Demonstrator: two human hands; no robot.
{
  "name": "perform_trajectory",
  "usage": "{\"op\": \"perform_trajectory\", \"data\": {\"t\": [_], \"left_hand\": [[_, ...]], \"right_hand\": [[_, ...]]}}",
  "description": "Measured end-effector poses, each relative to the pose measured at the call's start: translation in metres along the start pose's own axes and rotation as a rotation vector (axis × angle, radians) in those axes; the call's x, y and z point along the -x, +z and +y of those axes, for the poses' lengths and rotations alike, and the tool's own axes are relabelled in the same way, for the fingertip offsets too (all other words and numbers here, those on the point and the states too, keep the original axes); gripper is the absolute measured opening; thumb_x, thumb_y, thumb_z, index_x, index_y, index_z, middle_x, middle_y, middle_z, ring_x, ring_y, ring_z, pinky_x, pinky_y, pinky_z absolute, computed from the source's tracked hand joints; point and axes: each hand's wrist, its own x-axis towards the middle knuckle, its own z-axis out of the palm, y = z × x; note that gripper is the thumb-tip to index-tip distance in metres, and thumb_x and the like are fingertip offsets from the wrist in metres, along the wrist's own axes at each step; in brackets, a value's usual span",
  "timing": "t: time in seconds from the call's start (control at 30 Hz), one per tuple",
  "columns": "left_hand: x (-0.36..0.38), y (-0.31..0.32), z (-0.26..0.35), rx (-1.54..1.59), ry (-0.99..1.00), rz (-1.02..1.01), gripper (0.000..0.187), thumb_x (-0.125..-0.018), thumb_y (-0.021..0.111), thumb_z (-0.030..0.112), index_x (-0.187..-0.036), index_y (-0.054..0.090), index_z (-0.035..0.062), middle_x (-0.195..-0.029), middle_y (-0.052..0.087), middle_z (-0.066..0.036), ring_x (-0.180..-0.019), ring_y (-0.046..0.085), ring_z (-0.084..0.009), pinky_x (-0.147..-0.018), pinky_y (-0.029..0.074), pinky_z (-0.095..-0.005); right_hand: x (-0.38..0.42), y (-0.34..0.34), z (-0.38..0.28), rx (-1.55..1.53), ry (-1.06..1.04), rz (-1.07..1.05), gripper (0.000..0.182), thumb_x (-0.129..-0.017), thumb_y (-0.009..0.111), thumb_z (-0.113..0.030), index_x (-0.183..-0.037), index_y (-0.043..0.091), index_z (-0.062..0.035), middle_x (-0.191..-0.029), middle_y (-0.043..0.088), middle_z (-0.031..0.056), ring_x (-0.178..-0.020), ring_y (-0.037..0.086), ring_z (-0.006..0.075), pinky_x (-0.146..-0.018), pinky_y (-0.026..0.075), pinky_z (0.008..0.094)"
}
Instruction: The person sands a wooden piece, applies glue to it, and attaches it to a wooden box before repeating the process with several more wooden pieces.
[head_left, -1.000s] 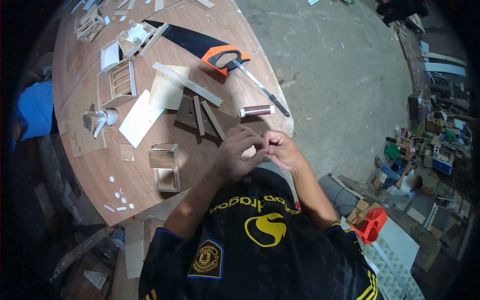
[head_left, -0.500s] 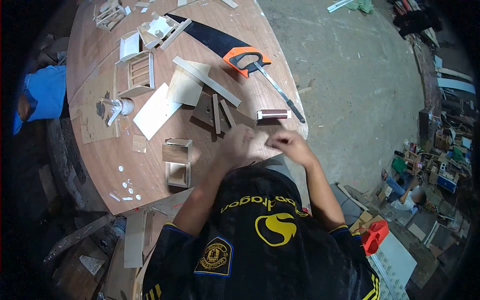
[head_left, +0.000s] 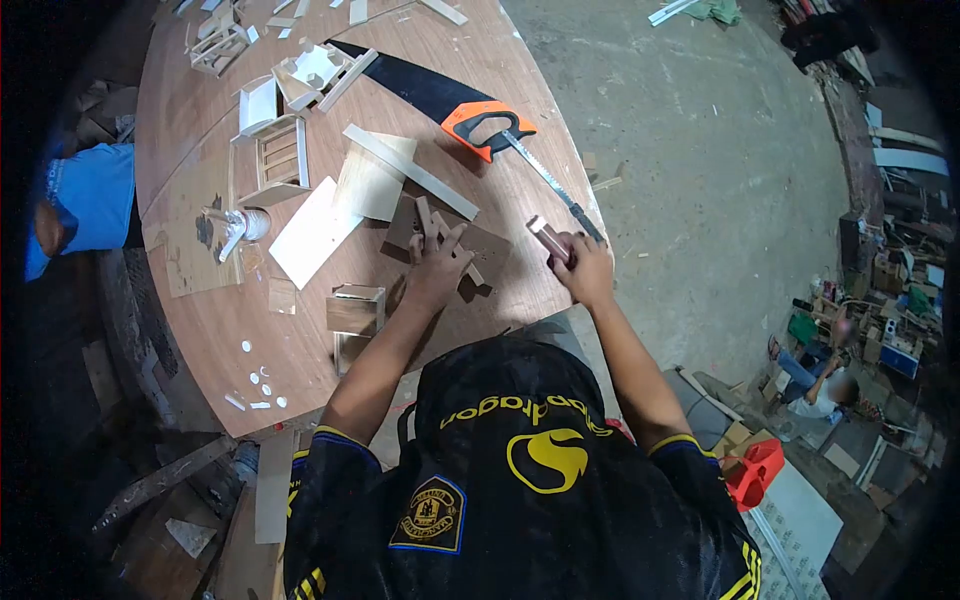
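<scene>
My left hand [head_left: 437, 272] is over the dark brown board [head_left: 490, 250], its fingers closed around a short wooden strip [head_left: 424, 214]. A second wooden strip [head_left: 473, 270] sticks out past the fingers on the right, partly hidden by the hand. My right hand [head_left: 588, 270] grips a dark red-brown block with pale ends [head_left: 545, 236], which looks like a sanding block. It is tilted near the table's right edge, with the fingers wrapped round its lower end.
A handsaw with an orange handle [head_left: 487, 127] and a narrow saw blade [head_left: 550, 180] lie beyond my hands. Thin panels [head_left: 318, 232], a long strip [head_left: 410, 172], small wooden furniture pieces [head_left: 283, 157] and a jar [head_left: 254, 222] are leftward. A person in blue [head_left: 92, 200] is at left.
My hands have moved apart. The left has come down onto the wooden strips and shifted them; the right has taken hold of the red-brown block, which lay flat on the table, and tilted it.
</scene>
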Motion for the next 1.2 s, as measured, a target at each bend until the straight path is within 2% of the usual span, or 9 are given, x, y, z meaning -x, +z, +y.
{"op": "perform_trajectory", "data": {"t": [0.1, 0.23, 0.3, 0.37, 0.53, 0.63, 0.97, 1.17, 1.2], "left_hand": [[-0.009, -0.007, 0.005, 0.116, 0.037, 0.061, 0.024, -0.086, 0.063, 0.022, -0.109, 0.068, 0.0174, -0.134, 0.053, -0.006, -0.134, 0.035, -0.0292, -0.1, 0.026, -0.0573], [-0.021, -0.031, 0.031, 0.503, 0.028, 0.18, 0.024, -0.09, 0.06, 0.016, -0.113, 0.057, 0.0076, -0.106, 0.065, -0.009, -0.109, 0.056, -0.0307, -0.092, 0.038, -0.0487], [-0.026, -0.048, 0.054, 0.923, -0.094, 0.203, 0.019, -0.098, 0.05, 0.015, -0.114, 0.053, 0.0037, -0.089, 0.064, -0.012, -0.078, 0.061, -0.0303, -0.071, 0.047, -0.0375], [-0.027, -0.069, 0.074, 1.083, -0.183, 0.1, 0.02, -0.101, 0.047, 0.018, -0.113, 0.053, 0.0027, -0.085, 0.062, -0.012, -0.073, 0.06, -0.0266, -0.067, 0.046, -0.0362], [-0.023, -0.089, 0.1, 1.448, -0.346, -0.194, 0.029, -0.105, 0.041, 0.026, -0.11, 0.053, 0.0005, -0.072, 0.056, -0.01, -0.064, 0.056, -0.0189, -0.061, 0.044, -0.0339], [-0.021, -0.098, 0.105, 1.318, -0.287, -0.113, 0.027, -0.104, 0.042, 0.026, -0.108, 0.054, 0.0021, -0.069, 0.056, -0.011, -0.061, 0.056, -0.0217, -0.059, 0.045, -0.0356], [-0.015, -0.093, 0.106, 1.31, -0.329, -0.068, 0.025, -0.102, 0.046, 0.024, -0.104, 0.055, 0.0005, -0.08, 0.062, -0.015, -0.07, 0.064, -0.031, -0.066, 0.051, -0.0376], [-0.011, -0.064, 0.105, 1.098, -0.102, 0.045, 0.031, -0.101, 0.047, 0.027, -0.108, 0.058, -0.0019, -0.073, 0.059, -0.012, -0.066, 0.063, -0.0212, -0.065, 0.051, -0.0374], [-0.013, -0.088, 0.105, 1.3, -0.294, -0.23, 0.032, -0.101, 0.048, 0.027, -0.11, 0.059, -0.0009, -0.072, 0.059, -0.01, -0.066, 0.061, -0.0186, -0.065, 0.051, -0.0364]], "right_hand": [[0.025, -0.006, 0.005, -0.45, 0.125, 0.061, 0.037, -0.081, 0.07, -0.015, -0.115, 0.061, -0.0022, -0.095, 0.061, 0.0143, -0.085, 0.062, 0.0249, -0.078, 0.05, 0.0348], [0.048, -0.025, -0.003, -0.75, 0.415, -0.053, 0.039, -0.09, 0.059, -0.01, -0.129, 0.054, -0.0046, -0.1, 0.062, 0.0054, -0.092, 0.058, 0.0111, -0.08, 0.048, 0.0281], [0.051, -0.039, -0.017, -0.877, 0.363, -0.011, 0.039, -0.092, 0.054, -0.009, -0.131, 0.052, -0.0035, -0.101, 0.062, 0.005, -0.094, 0.057, 0.0109, -0.083, 0.046, 0.027], [0.05, -0.07, -0.042, -1.061, 0.311, -0.033, 0.042, -0.097, 0.043, -0.008, -0.138, 0.044, -0.0002, -0.106, 0.062, 0.006, -0.099, 0.056, 0.0136, -0.093, 0.041, 0.0271], [0.041, -0.108, -0.068, -0.722, 0.038, 0.19, 0.043, -0.097, 0.048, -0.012, -0.138, 0.046, -0.0005, -0.111, 0.061, 0.0119, -0.101, 0.059, 0.0217, -0.093, 0.043, 0.0343], [0.041, -0.129, -0.086, -0.449, -0.249, 0.184, 0.046, -0.087, 0.066, -0.019, -0.132, 0.057, -0.0115, -0.095, 0.06, 0.0138, -0.085, 0.062, 0.0325, -0.07, 0.052, 0.0367], [0.039, -0.132, -0.092, -0.254, -0.196, 0.187, 0.047, -0.083, 0.07, -0.014, -0.129, 0.062, -0.0154, -0.085, 0.058, 0.0084, -0.069, 0.061, 0.0242, -0.059, 0.05, 0.034], [0.038, -0.128, -0.08, -0.287, -0.211, 0.252, 0.038, -0.085, 0.07, -0.021, -0.123, 0.067, -0.0215, -0.085, 0.059, 0.006, -0.064, 0.061, 0.021, -0.055, 0.05, 0.0329], [0.043, -0.124, -0.074, -0.288, -0.206, 0.254, 0.038, -0.085, 0.07, -0.021, -0.123, 0.067, -0.0215, -0.085, 0.059, 0.006, -0.064, 0.061, 0.021, -0.055, 0.05, 0.0329]]}}
